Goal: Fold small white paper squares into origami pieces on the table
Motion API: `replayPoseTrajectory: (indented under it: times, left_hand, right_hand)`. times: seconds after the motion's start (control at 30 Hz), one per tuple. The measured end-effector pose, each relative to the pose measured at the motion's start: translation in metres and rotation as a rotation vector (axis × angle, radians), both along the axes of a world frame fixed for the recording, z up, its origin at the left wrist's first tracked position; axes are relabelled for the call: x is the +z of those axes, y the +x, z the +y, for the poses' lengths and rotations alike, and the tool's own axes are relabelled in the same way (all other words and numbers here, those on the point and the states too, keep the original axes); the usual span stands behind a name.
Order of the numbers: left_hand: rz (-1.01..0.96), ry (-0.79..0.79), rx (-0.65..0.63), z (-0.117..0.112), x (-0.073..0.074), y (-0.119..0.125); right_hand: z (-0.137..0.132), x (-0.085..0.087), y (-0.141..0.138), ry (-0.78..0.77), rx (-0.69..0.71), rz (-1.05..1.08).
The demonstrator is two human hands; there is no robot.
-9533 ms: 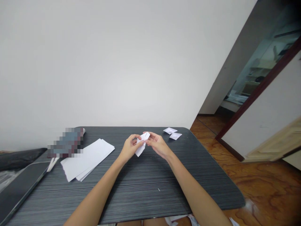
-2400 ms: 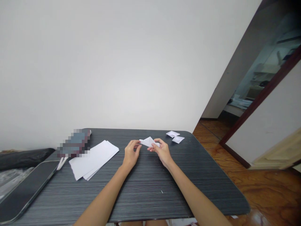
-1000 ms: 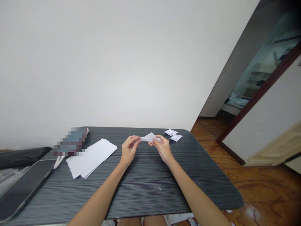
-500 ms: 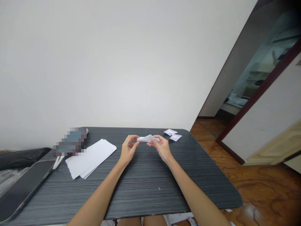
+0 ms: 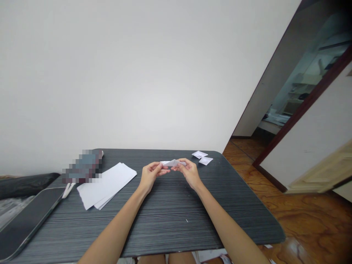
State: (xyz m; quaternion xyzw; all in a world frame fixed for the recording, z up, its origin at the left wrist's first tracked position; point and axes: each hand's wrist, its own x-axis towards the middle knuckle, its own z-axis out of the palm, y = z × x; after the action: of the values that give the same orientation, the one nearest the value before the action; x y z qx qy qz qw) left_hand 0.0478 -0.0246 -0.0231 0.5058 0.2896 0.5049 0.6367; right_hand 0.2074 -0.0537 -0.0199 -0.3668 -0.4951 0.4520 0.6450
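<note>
A small piece of folded white paper (image 5: 173, 163) is held between my two hands above the dark table (image 5: 165, 223). My left hand (image 5: 150, 176) pinches its left end, thumb on top and fingers beneath. At the right end, my right hand (image 5: 189, 171) grips it between thumb and fingers. A raised, pointed fold shows in the paper's middle; its ends are partly hidden by my fingers.
Two folded white paper pieces (image 5: 205, 160) lie near the back right corner. To the left is a stack of white sheets (image 5: 107, 185), beside a blurred-out object (image 5: 84, 167) and white strips (image 5: 68, 190). A pale wall (image 5: 165, 80) stands behind the table.
My left hand has shifted its hold: the thumb now rests over the paper and the fingers reach further right beneath it. My right hand stays nearly in place.
</note>
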Motion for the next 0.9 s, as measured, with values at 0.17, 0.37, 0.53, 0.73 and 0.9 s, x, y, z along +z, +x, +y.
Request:
replayPoseTrajectory:
  times: [0.17,0.37,0.53,0.73,0.9]
  left_hand:
    - [-0.055,-0.092,0.003,0.002,-0.001,-0.001]
    - [-0.035,-0.075,0.043,0.005,-0.002,-0.003]
    - [-0.013,-0.019,0.085,0.008,-0.004,-0.005]
    - [0.039,0.035,0.12,0.009,-0.003,-0.005]
    - [0.079,0.066,0.146,0.008,-0.002,-0.005]
  right_hand:
    - [-0.001,0.003,0.003,0.061,0.025,-0.071]
    - [-0.006,0.008,0.006,0.027,0.099,0.029]
    - [-0.006,0.011,0.012,-0.041,0.159,0.173]
    - [-0.002,0.004,0.019,-0.111,0.211,0.202]
    - [0.0,0.001,0.019,-0.142,0.185,0.196]
